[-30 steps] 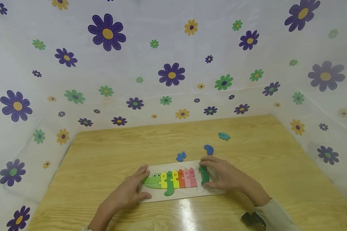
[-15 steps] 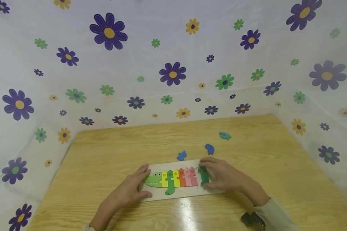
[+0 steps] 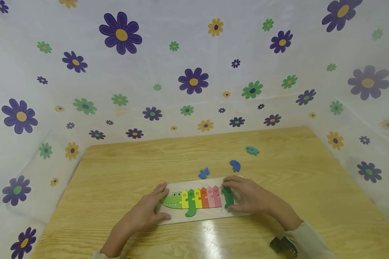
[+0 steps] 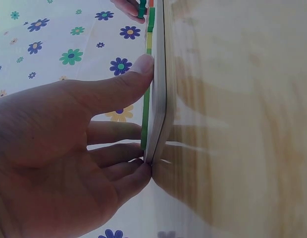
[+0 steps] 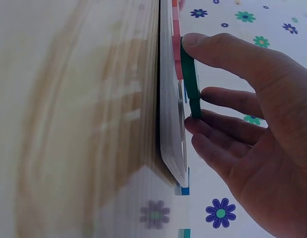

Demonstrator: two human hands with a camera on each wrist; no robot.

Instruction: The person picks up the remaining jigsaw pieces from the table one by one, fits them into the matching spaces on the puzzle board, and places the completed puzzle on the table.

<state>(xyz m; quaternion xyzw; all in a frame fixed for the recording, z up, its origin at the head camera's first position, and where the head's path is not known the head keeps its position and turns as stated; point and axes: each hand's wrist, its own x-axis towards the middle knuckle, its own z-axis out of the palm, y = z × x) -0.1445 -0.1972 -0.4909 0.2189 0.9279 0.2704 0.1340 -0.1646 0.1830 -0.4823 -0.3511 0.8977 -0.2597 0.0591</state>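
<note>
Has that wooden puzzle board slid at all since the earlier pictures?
No, not visibly: against the table's far edge, the puzzle board lies in the same place. The view itself shifted slightly.

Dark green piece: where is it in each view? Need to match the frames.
Head: dark green piece lies right of centre, lower half, pinched by the right hand.
Left wrist: dark green piece at the top edge, just left of centre, small.
Right wrist: dark green piece right of centre, upper half.
Shared landmark: the pale puzzle board.
</note>
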